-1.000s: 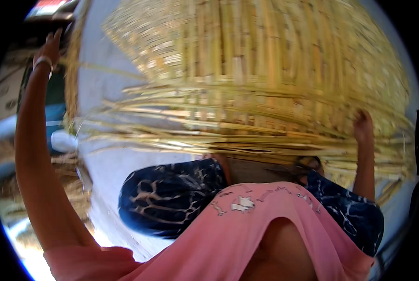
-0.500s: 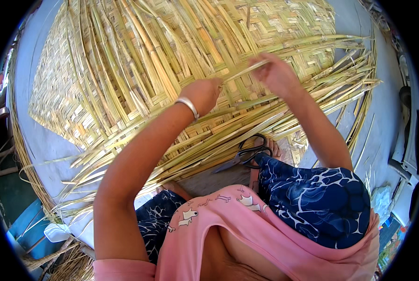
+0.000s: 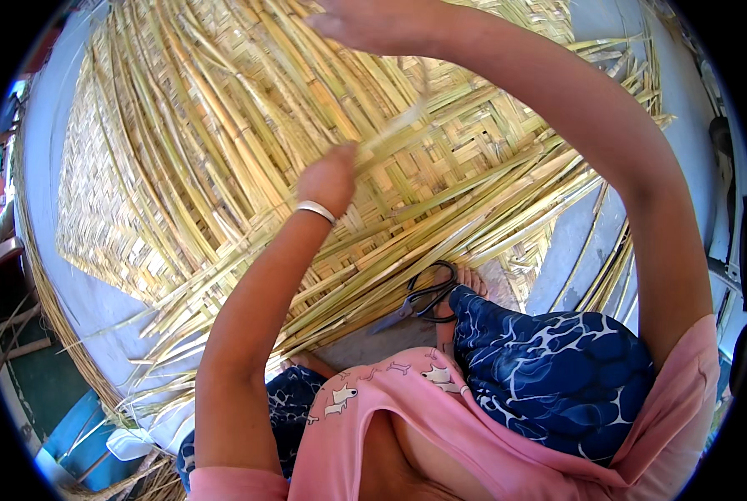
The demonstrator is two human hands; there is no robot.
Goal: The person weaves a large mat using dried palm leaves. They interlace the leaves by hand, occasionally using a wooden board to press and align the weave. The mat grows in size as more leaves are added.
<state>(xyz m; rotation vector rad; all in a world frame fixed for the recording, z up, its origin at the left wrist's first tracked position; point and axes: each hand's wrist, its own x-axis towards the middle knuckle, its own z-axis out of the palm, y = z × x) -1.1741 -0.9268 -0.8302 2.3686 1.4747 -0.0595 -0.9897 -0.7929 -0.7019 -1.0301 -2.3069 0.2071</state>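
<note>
A mat woven from flat, pale yellow-green plant strips lies spread out before me. Long loose strips fan away from its woven part toward the far side. My left hand, with a white band on the wrist, is closed on a narrow strip low over the weave. That strip is blurred, bending upward beneath my right forearm. Reaching across the far middle, my right hand is smeared by motion and partly cut off by the upper edge; whether it grips the strip I cannot make out.
Black-handled scissors rest by my foot, under the mat's near edge. A bundle of strip ends crosses in front of me. Grey floor surrounds the mat. At the lower left are a white container and a blue object.
My right hand has swung from the right of the mat up and leftward to the far middle. My left hand has shifted slightly left and nearer. The strip now bends upward.
</note>
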